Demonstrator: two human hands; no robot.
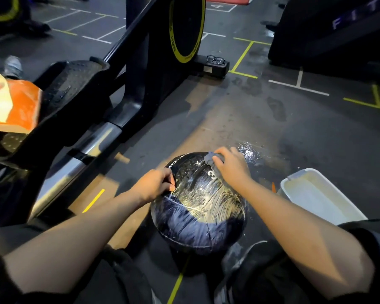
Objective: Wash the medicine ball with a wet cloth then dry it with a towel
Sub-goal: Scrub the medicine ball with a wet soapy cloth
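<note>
A: Where does the round black medicine ball (199, 207) with white lettering sit?

B: On the dark gym floor (228, 119), between the person's knees, its top streaked with soapy lather.

A: And the hands?

B: The right hand (230, 166) clasps a crumpled grey wet cloth (211, 160) against the ball's far upper side. The left hand (155, 184) rests on the ball's left edge, fingers curled against the surface (thumb tip touching it).

A: Nearby?

B: A white rectangular plastic tub (320, 195) just right of the ball; an orange towel (11, 104) lies on the black exercise machine (79, 91), well apart.
</note>
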